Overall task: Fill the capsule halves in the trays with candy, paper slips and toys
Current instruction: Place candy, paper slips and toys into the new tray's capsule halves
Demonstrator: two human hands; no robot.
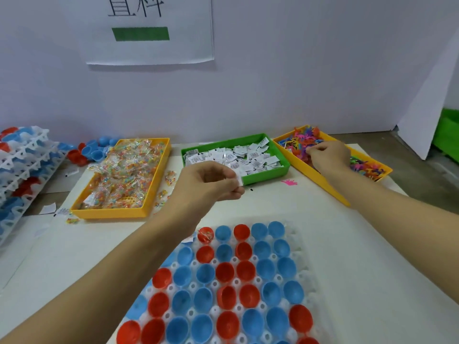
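Two hands work beyond the capsule tray (pixel 298 247): left hand (pixel 207 182) pinches a paper slip (pixel 239 179) just ahead of it, best dropped into one unfilled half, while right hand (pixel 329 156) curls into the toys (pixel 301 141) farther right, picking singly.

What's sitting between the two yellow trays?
In the head view, the green tray of paper slips lies between the candy tray and the toy tray.
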